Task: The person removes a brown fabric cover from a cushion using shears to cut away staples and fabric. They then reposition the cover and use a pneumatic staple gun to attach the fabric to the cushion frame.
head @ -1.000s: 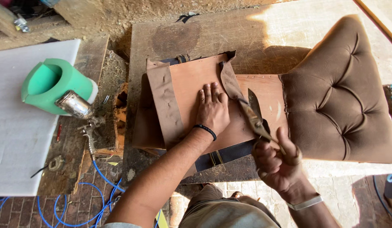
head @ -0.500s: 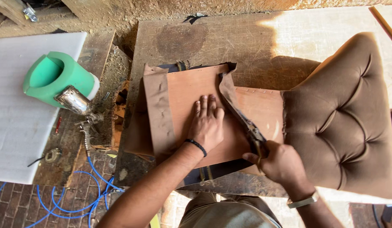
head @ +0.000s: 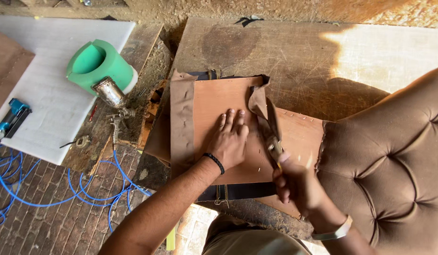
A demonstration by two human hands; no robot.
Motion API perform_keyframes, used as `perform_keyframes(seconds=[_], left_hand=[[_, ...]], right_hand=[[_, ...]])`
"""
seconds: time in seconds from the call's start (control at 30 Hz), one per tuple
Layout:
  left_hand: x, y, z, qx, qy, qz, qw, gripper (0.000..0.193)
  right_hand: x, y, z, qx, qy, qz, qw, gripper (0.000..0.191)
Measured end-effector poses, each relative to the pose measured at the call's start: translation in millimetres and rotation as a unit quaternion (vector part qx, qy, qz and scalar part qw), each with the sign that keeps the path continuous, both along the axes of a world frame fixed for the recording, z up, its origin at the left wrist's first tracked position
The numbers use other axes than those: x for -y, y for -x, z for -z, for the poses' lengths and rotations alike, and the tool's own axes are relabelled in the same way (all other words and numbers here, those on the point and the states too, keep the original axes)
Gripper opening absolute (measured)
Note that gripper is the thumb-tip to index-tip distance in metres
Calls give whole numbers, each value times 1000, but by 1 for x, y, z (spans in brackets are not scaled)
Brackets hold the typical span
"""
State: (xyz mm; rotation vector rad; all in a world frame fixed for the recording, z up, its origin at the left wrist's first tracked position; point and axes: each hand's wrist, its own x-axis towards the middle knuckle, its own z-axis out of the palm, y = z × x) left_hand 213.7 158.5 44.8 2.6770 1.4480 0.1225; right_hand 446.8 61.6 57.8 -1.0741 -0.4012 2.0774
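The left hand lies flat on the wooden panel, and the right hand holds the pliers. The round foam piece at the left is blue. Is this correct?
Not quite. The head view shows the round foam piece is green, not blue. The rest holds: the left hand lies flat on the wooden panel, and the right hand holds the pliers.

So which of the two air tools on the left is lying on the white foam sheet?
The blue nail gun, at the sheet's left edge. The metal spray gun instead rests on the wooden bench beside the green foam piece, off the sheet.

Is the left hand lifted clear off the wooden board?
No, the left hand lies flat, fingers spread, pressing on the wooden board.
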Motion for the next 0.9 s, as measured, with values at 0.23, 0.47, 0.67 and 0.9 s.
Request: perform_keyframes(seconds=[0.23,0.47,0.67,0.9], left_hand=[[-2,-2,-3,28,-30,8,999,30],[1,2,-12,41,-1,-1,999,23],[-1,-3,-18,38,-4,2,999,33],[-4,0,-11,16,39,-31,999,23]], right_hand=[[-11,12,-1,-263,18,31,964,54],[-24,-4,-42,-301,133,99,939,56],[-22,28,16,262,-39,23,964,42],[-29,68,4,199,8,50,979,48]])
